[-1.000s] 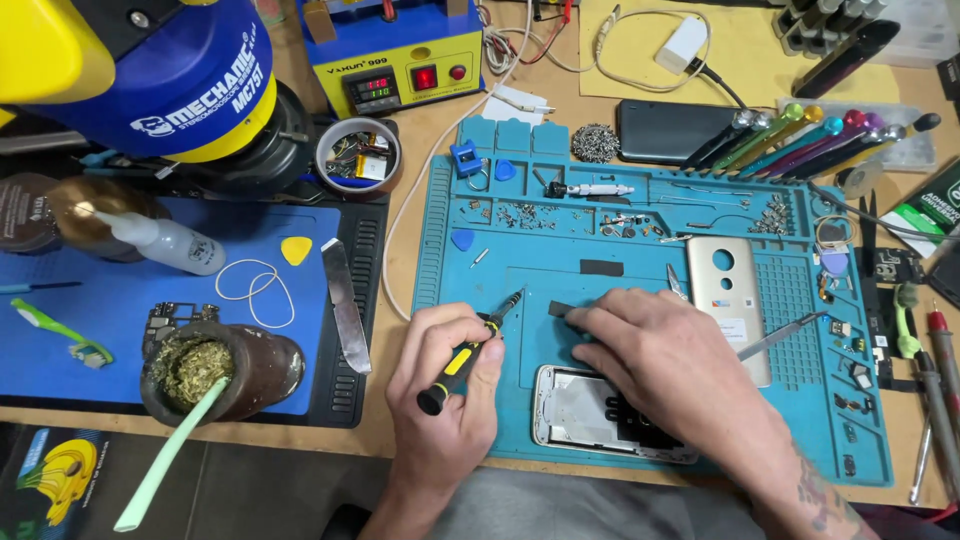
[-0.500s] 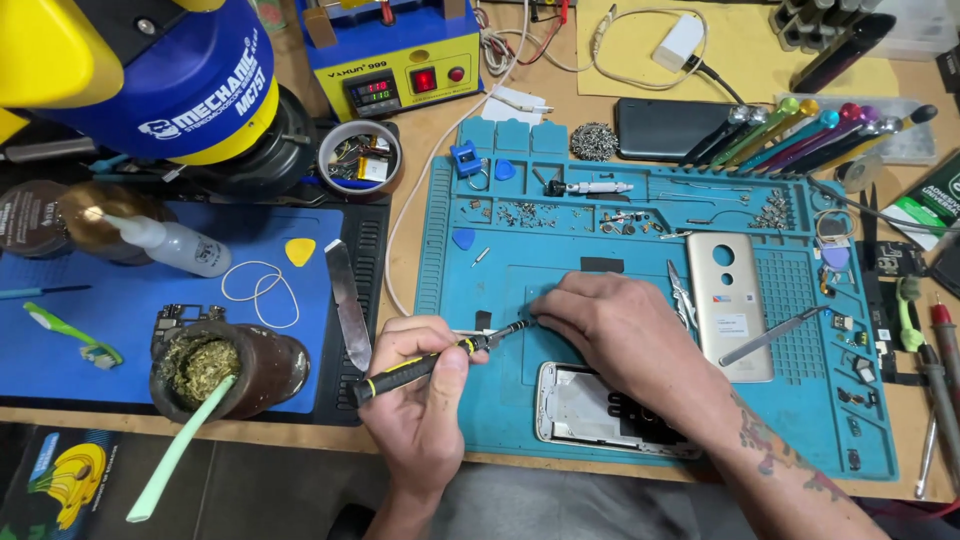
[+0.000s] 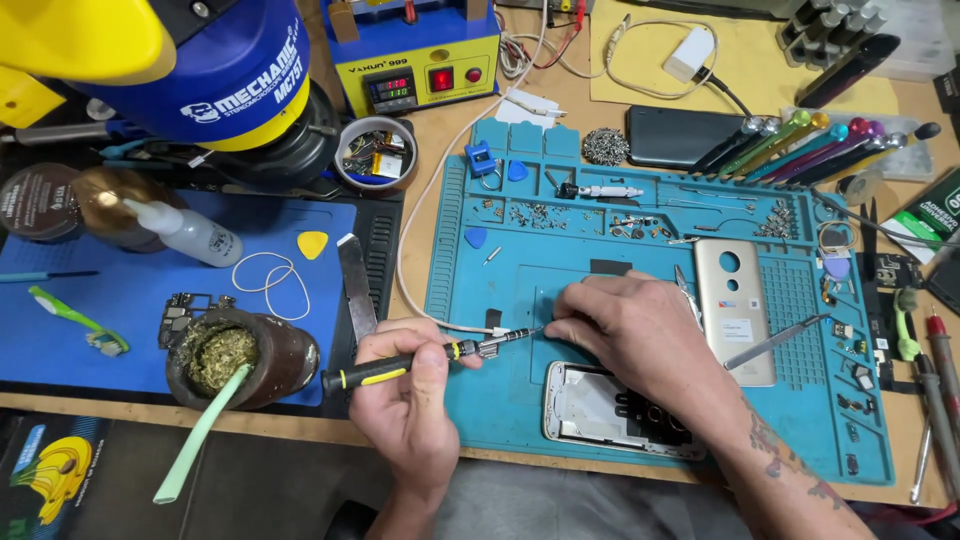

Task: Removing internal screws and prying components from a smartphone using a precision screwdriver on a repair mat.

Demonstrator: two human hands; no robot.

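The left hand (image 3: 410, 400) grips one screwdriver (image 3: 430, 358) level, fingers wrapped round its handle; the right hand (image 3: 630, 330) pinches the tip, seemingly to steady or fit a bit. Both work over the teal mat (image 3: 500, 420), one opened phone (image 3: 600, 410) just below, one gold back cover (image 3: 735, 305) alongside.

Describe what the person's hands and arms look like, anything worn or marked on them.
Both hands are bare: no gloves, rings or watch show. The left hand and its forearm show no sleeve and no markings. The right hand leads to a bare forearm with a dark tattoo that has touches of red and runs from near the wrist toward the elbow. No sleeve shows on either arm.
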